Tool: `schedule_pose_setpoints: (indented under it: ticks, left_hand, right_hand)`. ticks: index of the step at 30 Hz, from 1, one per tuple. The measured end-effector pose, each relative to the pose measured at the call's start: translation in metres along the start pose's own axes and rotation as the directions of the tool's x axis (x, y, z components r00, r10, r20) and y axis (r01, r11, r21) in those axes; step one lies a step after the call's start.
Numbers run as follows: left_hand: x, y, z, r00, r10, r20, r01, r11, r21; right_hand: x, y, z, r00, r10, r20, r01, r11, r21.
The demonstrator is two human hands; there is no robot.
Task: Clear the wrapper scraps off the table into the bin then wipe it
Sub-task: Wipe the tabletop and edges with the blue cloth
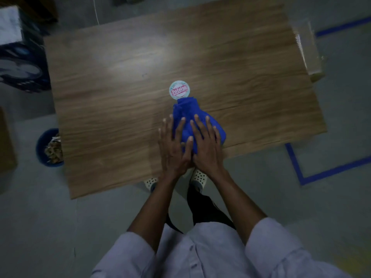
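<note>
A bunched blue cloth [186, 111] lies on the wooden table [120, 97] near its front edge. My left hand [173, 145] and my right hand [206, 145] lie side by side flat on the cloth, fingers straight and spread, pressing it down. Just beyond the cloth's far tip sits a round sticker or lid [179, 91] with red lettering. A blue bin [49, 147] holding wrapper scraps stands on the floor at the table's left side.
A cardboard box [309, 49] sits at the table's right edge. Dark boxes [20, 63] stand on the floor at the left. Blue tape lines [297, 167] mark the floor on the right. My feet are under the table's front edge.
</note>
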State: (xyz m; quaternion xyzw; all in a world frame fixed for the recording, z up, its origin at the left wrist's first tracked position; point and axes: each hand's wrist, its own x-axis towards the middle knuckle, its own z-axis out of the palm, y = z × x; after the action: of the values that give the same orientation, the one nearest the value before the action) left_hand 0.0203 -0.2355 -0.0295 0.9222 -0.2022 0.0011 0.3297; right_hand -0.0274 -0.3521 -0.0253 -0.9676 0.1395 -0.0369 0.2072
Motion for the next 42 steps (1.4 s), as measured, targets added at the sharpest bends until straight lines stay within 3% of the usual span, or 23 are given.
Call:
schedule_pose_setpoints:
  ticks: [4, 9, 12, 15, 18, 20, 22, 24, 27, 30, 32, 34, 35, 37, 39, 42]
  left_hand:
    - [0.020, 0.004, 0.029, 0.994, 0.079, 0.069, -0.086, 0.991, 0.101]
    - [0.052, 0.009, 0.081, 0.989, 0.130, 0.068, -0.140, 0.973, 0.186]
    - [0.081, 0.047, 0.114, 0.962, 0.236, 0.139, -0.258, 0.951, 0.172]
    - [0.098, 0.087, 0.137, 0.892, 0.377, 0.248, -0.380, 0.924, -0.039]
    - [0.094, 0.129, 0.105, 0.911, 0.253, 0.327, -0.134, 0.929, -0.345]
    - [0.075, 0.127, 0.074, 0.963, 0.173, 0.205, -0.070, 0.901, -0.429]
    - [0.051, 0.084, 0.046, 0.995, 0.097, 0.037, -0.081, 0.948, -0.309]
    - [0.033, 0.018, 0.028, 1.000, 0.005, -0.026, -0.007, 0.996, -0.092]
    - [0.020, -0.027, 0.037, 1.000, -0.004, 0.025, 0.000, 0.986, 0.167]
    - [0.031, 0.002, 0.065, 0.995, 0.062, 0.073, -0.074, 0.979, 0.190]
    - [0.043, 0.028, 0.088, 0.972, 0.158, 0.174, -0.185, 0.971, 0.150]
    - [0.049, 0.056, 0.111, 0.901, 0.254, 0.352, -0.274, 0.962, 0.006]
    - [0.048, 0.073, 0.116, 0.850, 0.297, 0.436, -0.269, 0.955, -0.126]
    - [0.042, 0.108, 0.105, 0.762, 0.313, 0.567, -0.074, 0.912, -0.403]
    - [0.039, 0.123, 0.079, 0.797, 0.224, 0.561, 0.134, 0.840, -0.526]
    - [0.030, 0.119, 0.021, 0.954, 0.136, 0.266, 0.055, 0.796, -0.603]
  right_hand:
    - [-0.029, 0.004, -0.014, 0.949, 0.220, -0.225, -0.170, 0.961, 0.219]
    - [-0.052, 0.016, -0.008, 0.901, 0.389, -0.193, -0.290, 0.870, 0.399]
    - [-0.048, 0.030, -0.018, 0.837, 0.495, -0.234, -0.338, 0.803, 0.490]
    - [-0.038, 0.050, -0.037, 0.761, 0.577, -0.297, -0.371, 0.763, 0.530]
    - [-0.026, 0.062, -0.063, 0.680, 0.577, -0.452, -0.316, 0.787, 0.530]
    - [-0.019, 0.061, -0.075, 0.675, 0.528, -0.515, -0.256, 0.823, 0.507]
    - [-0.013, 0.052, -0.077, 0.716, 0.473, -0.514, -0.203, 0.845, 0.495]
    - [-0.011, 0.039, -0.070, 0.772, 0.429, -0.470, -0.174, 0.853, 0.492]
    - [-0.018, 0.029, -0.049, 0.838, 0.393, -0.379, -0.168, 0.846, 0.506]
    - [-0.036, 0.035, -0.031, 0.823, 0.464, -0.329, -0.248, 0.813, 0.526]
    - [-0.048, 0.044, -0.025, 0.760, 0.573, -0.306, -0.338, 0.751, 0.567]
    - [-0.059, 0.054, -0.029, 0.686, 0.667, -0.292, -0.410, 0.685, 0.602]
    - [-0.062, 0.056, -0.034, 0.654, 0.694, -0.302, -0.435, 0.671, 0.601]
    - [-0.061, 0.061, -0.049, 0.621, 0.658, -0.426, -0.454, 0.745, 0.489]
    - [-0.053, 0.058, -0.067, 0.650, 0.482, -0.587, -0.392, 0.875, 0.284]
    - [-0.027, 0.028, -0.088, 0.762, 0.230, -0.606, -0.107, 0.967, 0.232]
